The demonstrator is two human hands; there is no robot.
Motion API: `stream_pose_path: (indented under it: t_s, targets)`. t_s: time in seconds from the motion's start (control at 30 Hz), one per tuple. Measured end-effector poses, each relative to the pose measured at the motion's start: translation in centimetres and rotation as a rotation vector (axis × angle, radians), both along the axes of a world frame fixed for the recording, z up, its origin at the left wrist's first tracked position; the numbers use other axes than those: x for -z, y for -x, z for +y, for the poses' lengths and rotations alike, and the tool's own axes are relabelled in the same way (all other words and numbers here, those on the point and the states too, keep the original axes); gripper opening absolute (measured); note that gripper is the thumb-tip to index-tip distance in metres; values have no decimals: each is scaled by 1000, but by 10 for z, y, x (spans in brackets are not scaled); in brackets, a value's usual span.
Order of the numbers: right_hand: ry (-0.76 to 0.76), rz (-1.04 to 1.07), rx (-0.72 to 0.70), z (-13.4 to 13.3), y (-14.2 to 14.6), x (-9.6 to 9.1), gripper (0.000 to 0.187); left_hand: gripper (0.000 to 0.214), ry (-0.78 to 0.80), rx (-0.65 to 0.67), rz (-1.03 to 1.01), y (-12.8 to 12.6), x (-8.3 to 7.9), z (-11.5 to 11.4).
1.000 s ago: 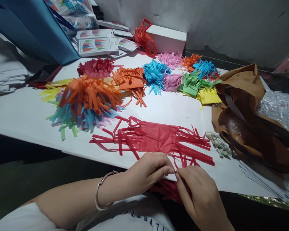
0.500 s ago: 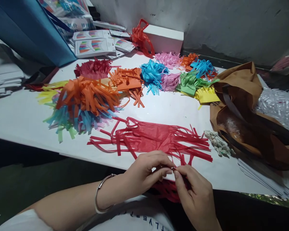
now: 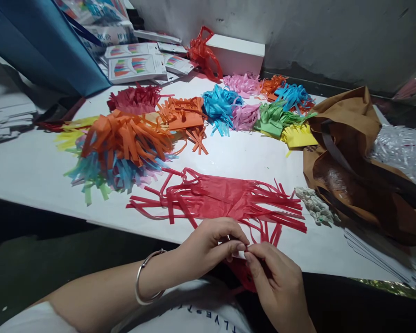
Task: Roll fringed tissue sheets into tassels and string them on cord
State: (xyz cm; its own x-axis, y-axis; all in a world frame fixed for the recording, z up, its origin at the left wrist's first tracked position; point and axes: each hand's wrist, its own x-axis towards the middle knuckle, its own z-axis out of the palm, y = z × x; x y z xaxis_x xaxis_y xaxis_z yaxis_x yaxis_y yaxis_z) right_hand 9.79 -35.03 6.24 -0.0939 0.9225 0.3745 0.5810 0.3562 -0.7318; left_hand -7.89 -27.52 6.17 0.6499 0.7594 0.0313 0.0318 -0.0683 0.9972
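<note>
My left hand (image 3: pixel 211 243) and my right hand (image 3: pixel 273 282) meet fingertip to fingertip at the near edge of the white table (image 3: pixel 31 166), both pinched on a red fringed tissue piece (image 3: pixel 244 273) that hangs down over my lap. What exactly lies between the fingertips is too small to make out. A silver bangle (image 3: pixel 147 282) circles my left wrist. Just beyond the hands a flat red fringed tissue sheet (image 3: pixel 222 199) lies spread on the table.
A heap of orange, blue and yellow fringed tassels (image 3: pixel 121 148) lies at left, with more coloured bundles (image 3: pixel 263 111) behind. A brown bag (image 3: pixel 353 157) sits at right, a white twisted wad (image 3: pixel 315 206) beside it. Printed packets (image 3: pixel 135 64), a white box (image 3: pixel 239 55) and a blue bag (image 3: pixel 45 46) stand at the back.
Both hands have stayed together at the table edge and slid slightly left and down, working the red piece between the fingertips. The red piece under the right hand has shifted lower.
</note>
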Motion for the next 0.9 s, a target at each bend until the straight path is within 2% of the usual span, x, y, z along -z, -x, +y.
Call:
stream_pose_path:
  t_s: [0.13,0.27,0.4,0.5,0.57,0.73,0.83,0.9]
  targets:
    - [-1,-12,57,0,2,2,14,12,55,12,6,-1,2,-1]
    - [122,111,24,0,0,3,15,9,-98,-12,1,-1,3,-1]
    - [300,251,53,-2,-3,5,18,13,-263,36,-45,0,3,3]
    - [354,290,43,-3,-4,7,19,12,-307,41,-28,0,2,5]
    - [333,272,24,-3,-4,9,16,11,-286,36,-13,0,2,6]
    - [129,131,55,-4,-2,9,13,10,-241,33,18,-2,3,5]
    - [111,127,63,-3,-1,7,14,10,-193,61,31,-2,3,5]
    - [151,159,60,-3,-1,7,16,10,-143,73,35,-3,1,5]
